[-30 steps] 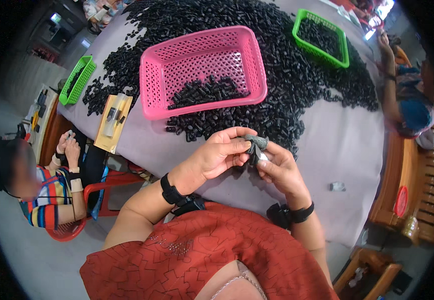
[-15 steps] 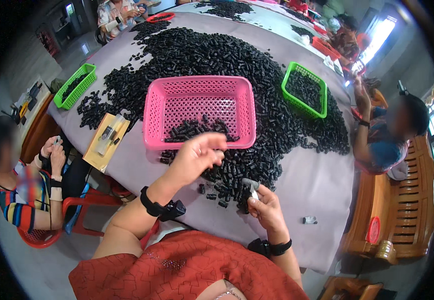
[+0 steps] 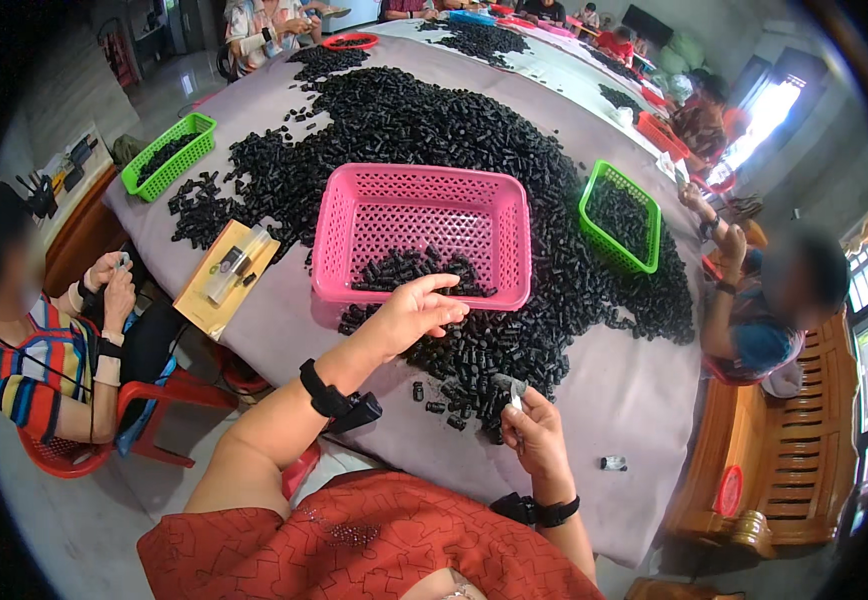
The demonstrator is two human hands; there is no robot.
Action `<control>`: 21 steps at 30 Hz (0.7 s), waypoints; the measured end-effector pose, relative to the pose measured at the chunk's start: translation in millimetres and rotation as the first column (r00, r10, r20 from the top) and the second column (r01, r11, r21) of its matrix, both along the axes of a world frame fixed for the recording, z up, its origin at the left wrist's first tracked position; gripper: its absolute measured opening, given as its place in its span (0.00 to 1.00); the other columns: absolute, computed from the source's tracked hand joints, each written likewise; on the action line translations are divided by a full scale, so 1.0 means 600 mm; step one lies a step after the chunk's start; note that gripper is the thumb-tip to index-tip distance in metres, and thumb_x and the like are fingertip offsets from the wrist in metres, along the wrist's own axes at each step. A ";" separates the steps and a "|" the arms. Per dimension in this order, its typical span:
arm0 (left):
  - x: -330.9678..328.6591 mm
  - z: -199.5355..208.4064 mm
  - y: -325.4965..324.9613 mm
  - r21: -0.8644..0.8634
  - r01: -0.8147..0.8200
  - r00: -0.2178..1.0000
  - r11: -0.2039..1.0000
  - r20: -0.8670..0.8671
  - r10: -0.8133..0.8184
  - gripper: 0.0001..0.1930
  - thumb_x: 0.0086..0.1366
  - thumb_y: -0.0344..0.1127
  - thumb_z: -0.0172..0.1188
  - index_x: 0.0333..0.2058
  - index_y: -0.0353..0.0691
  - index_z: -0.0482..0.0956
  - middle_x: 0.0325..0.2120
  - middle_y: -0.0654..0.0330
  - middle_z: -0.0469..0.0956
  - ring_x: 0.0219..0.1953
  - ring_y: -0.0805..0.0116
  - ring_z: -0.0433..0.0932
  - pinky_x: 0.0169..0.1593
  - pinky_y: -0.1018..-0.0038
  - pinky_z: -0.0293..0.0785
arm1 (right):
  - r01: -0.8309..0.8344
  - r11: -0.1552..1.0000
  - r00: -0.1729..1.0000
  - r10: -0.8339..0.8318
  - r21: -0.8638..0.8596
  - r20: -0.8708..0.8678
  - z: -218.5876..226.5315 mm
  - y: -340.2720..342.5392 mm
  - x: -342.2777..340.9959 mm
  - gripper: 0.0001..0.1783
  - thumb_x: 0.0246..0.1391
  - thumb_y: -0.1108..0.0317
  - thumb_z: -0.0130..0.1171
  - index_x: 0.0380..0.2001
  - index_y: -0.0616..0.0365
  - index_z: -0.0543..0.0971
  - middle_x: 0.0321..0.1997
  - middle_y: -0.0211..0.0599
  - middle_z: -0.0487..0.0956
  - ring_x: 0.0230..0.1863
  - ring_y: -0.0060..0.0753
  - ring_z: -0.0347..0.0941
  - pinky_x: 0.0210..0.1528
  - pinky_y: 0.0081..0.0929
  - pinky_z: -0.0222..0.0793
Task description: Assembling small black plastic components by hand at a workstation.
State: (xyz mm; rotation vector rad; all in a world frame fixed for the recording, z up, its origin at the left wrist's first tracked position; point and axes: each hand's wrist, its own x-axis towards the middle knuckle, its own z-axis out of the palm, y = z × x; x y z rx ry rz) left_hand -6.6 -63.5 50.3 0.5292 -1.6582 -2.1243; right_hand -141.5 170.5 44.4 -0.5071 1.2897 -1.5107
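My left hand [image 3: 422,314] is over the front rim of a pink perforated basket [image 3: 322,240], fingers loosely stretched to the right, with nothing visible in them. Small black cylindrical parts [image 3: 419,268] lie inside the basket along its near side. To the right and nearer to me, my right hand [image 3: 536,436] pinches a small grey-and-white piece [image 3: 516,393], whose exact kind I cannot make out. It points up beside the near edge of a large heap of the same black parts [image 3: 434,115]. Several loose parts [image 3: 435,407] lie between my hands.
Green baskets with black parts stand at the left [image 3: 176,165] and right [image 3: 618,250] of the cloth-covered table [image 3: 614,385]. A yellowish board [image 3: 216,290] holds a clear tube. One lone part [image 3: 613,463] lies at the right. Other people sit around, one beside a wooden bench [image 3: 794,440].
The view has shifted, so the table appears lower and further right. My left hand's fingers have straightened somewhat near the basket rim. My right hand still pinches the grey-and-white piece.
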 end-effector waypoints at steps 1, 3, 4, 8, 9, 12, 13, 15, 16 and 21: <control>-0.004 0.001 -0.005 0.011 -0.001 1.000 1.000 -0.009 0.001 0.29 0.65 0.35 0.59 0.62 0.37 0.59 0.46 0.55 0.78 0.47 0.71 0.77 0.44 0.77 0.73 | 0.003 1.000 1.000 -0.003 -0.003 -0.001 0.000 0.001 -0.001 0.20 0.56 0.75 0.55 0.54 0.62 0.71 0.23 0.21 0.68 0.19 0.13 0.60 0.19 0.13 0.53; -0.010 0.007 -0.010 0.017 -0.017 1.000 1.000 -0.005 0.017 0.27 0.65 0.35 0.59 0.60 0.37 0.61 0.46 0.57 0.78 0.47 0.73 0.76 0.45 0.77 0.73 | 0.012 1.000 1.000 -0.012 -0.007 0.000 -0.003 0.003 -0.004 0.21 0.57 0.75 0.55 0.54 0.62 0.71 0.23 0.21 0.68 0.19 0.13 0.60 0.19 0.13 0.53; -0.011 0.004 -0.013 0.018 -0.019 1.000 1.000 -0.007 0.019 0.27 0.65 0.35 0.59 0.60 0.37 0.61 0.46 0.57 0.78 0.47 0.73 0.76 0.45 0.77 0.73 | 0.013 1.000 1.000 -0.013 -0.013 0.008 -0.005 0.002 -0.005 0.21 0.57 0.75 0.56 0.54 0.62 0.71 0.23 0.21 0.68 0.19 0.13 0.60 0.19 0.13 0.53; -0.014 -0.006 -0.019 0.025 -0.068 0.995 0.997 -0.067 0.069 0.25 0.65 0.32 0.58 0.60 0.40 0.63 0.46 0.60 0.77 0.45 0.77 0.74 0.47 0.78 0.71 | 0.020 1.000 1.000 -0.020 0.001 -0.011 0.000 -0.001 -0.003 0.20 0.57 0.76 0.55 0.54 0.62 0.71 0.22 0.21 0.68 0.19 0.13 0.59 0.18 0.14 0.53; -0.016 -0.009 -0.020 0.009 -0.069 0.994 0.998 -0.087 0.070 0.25 0.65 0.31 0.58 0.59 0.40 0.64 0.47 0.60 0.77 0.46 0.77 0.74 0.47 0.78 0.71 | 0.009 1.000 1.000 -0.009 -0.013 -0.026 0.001 0.000 -0.003 0.20 0.56 0.76 0.55 0.54 0.62 0.71 0.22 0.21 0.68 0.19 0.13 0.59 0.19 0.14 0.52; -0.013 -0.028 -0.014 -0.156 -0.084 0.993 0.984 -0.092 0.070 0.23 0.63 0.28 0.59 0.57 0.39 0.67 0.47 0.60 0.77 0.47 0.77 0.74 0.49 0.76 0.72 | -0.003 1.000 0.999 0.002 -0.023 -0.055 -0.003 -0.002 -0.002 0.22 0.56 0.76 0.56 0.54 0.62 0.71 0.23 0.21 0.68 0.19 0.13 0.59 0.19 0.14 0.52; -0.014 -0.030 -0.009 -0.302 -0.082 0.995 0.950 -0.078 0.061 0.23 0.62 0.26 0.59 0.56 0.38 0.68 0.47 0.60 0.76 0.47 0.76 0.73 0.50 0.76 0.72 | 0.007 1.000 0.997 -0.008 -0.019 -0.071 -0.004 -0.003 -0.003 0.22 0.55 0.77 0.56 0.55 0.62 0.71 0.23 0.21 0.68 0.19 0.13 0.59 0.18 0.14 0.52; -0.007 -0.032 0.007 -0.282 -0.012 1.000 0.959 -0.015 0.008 0.20 0.61 0.25 0.60 0.53 0.35 0.71 0.43 0.62 0.76 0.42 0.75 0.75 0.48 0.75 0.74 | 0.009 1.000 0.995 -0.009 0.002 -0.100 -0.005 0.000 -0.010 0.23 0.55 0.76 0.57 0.55 0.61 0.71 0.23 0.20 0.68 0.19 0.12 0.59 0.19 0.13 0.52; -0.002 -0.034 0.011 -0.275 0.055 0.998 0.960 0.031 -0.048 0.20 0.61 0.26 0.60 0.52 0.35 0.72 0.42 0.62 0.76 0.40 0.75 0.75 0.46 0.76 0.74 | 0.007 1.000 0.992 -0.005 0.020 -0.129 -0.007 -0.001 -0.013 0.24 0.55 0.76 0.57 0.56 0.61 0.71 0.24 0.20 0.68 0.19 0.12 0.59 0.19 0.13 0.52; 0.019 -0.055 0.040 -0.821 0.149 0.980 0.551 0.199 0.030 0.18 0.51 0.31 0.66 0.43 0.38 0.77 0.39 0.58 0.74 0.34 0.59 0.77 0.41 0.67 0.74 | 0.029 0.998 0.967 -0.014 0.054 -0.253 0.013 -0.013 -0.019 0.23 0.55 0.75 0.57 0.55 0.59 0.73 0.25 0.18 0.70 0.20 0.10 0.59 0.21 0.12 0.54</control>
